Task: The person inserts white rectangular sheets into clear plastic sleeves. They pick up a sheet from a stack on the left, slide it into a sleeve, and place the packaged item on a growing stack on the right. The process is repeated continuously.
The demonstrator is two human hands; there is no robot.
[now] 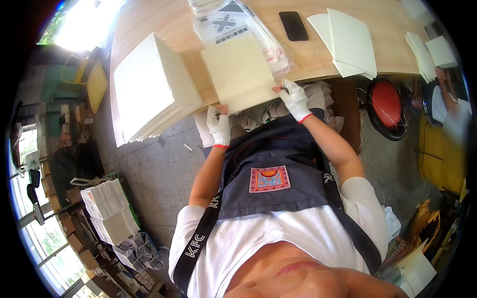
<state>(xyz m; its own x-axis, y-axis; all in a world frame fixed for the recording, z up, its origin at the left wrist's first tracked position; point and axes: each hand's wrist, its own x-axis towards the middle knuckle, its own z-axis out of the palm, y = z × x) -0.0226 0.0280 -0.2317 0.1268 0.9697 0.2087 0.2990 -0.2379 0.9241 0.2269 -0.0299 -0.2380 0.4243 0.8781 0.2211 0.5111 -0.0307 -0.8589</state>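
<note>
A cream-coloured rectangle of paper (239, 74) lies at the table's near edge, its near end sticking out slightly toward me. Whether it is one sheet or a thin pad, I cannot tell. My left hand (218, 126), in a white glove with bare fingertips, pinches its near left corner. The near right corner is between the fingers of my right hand (294, 99), gloved the same way. Under the paper's far end are printed clear plastic bags (223, 24). To the left of the paper rises a tall stack of white paper (144, 87).
A black phone (293, 26) and a few fanned white pads (350, 42) rest on the wooden table (318, 64). More white stacks (439, 52) sit far right, near another person's arm. A red round stool (386, 103) stands beyond the table edge. Paper piles (112, 206) stand low at left.
</note>
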